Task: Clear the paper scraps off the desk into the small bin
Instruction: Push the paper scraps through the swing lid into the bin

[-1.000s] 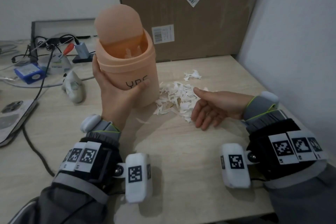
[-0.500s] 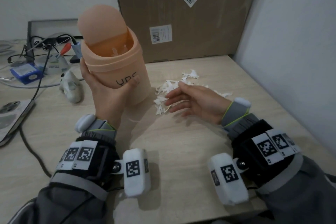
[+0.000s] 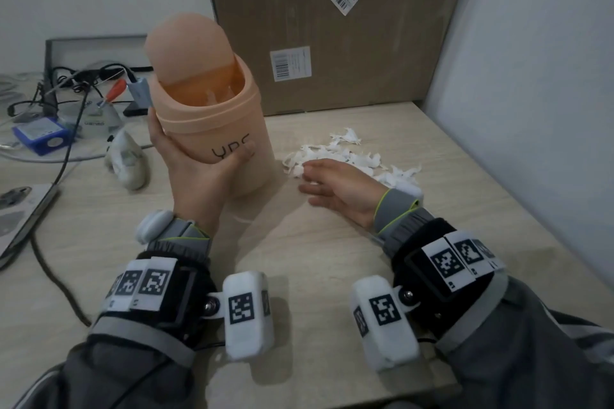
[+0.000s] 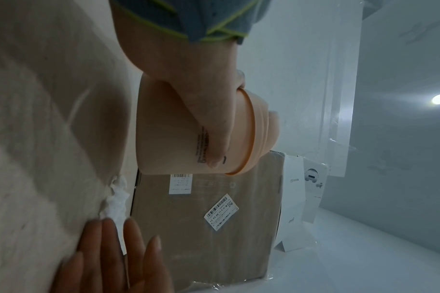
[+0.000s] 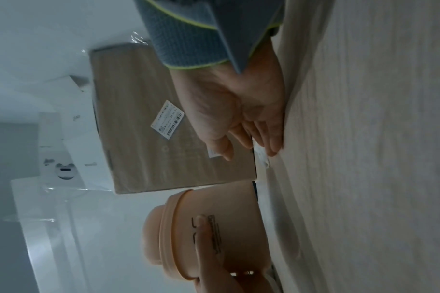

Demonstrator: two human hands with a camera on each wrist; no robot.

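Pale wood-grain counter (image 3: 299, 259) runs back to a big brown cardboard box (image 3: 332, 26) against the wall. Since a second ago the right hand (image 3: 335, 189) has turned from palm-up beside the heap to palm-down, fingers spread and relaxed, lying over the near edge of the white torn paper scraps (image 3: 352, 156); it pinches nothing yet. The left hand (image 3: 196, 169) still wraps around the small peach plastic bin (image 3: 212, 129), thumb across the printed lettering, and has drawn it slightly away from the heap, tilted, its swing lid (image 3: 189, 46) tipped back so the mouth is open. A few scraps already show inside. Judging by this, the next gather is being set up, with most of the pile left beyond the right fingertips. Left of the bin-holding hand lie black cables (image 3: 66, 86), a blue box (image 3: 41, 134) and a white gadget (image 3: 126, 159), well apart from the scraps; nothing blocks the short path to the bin.
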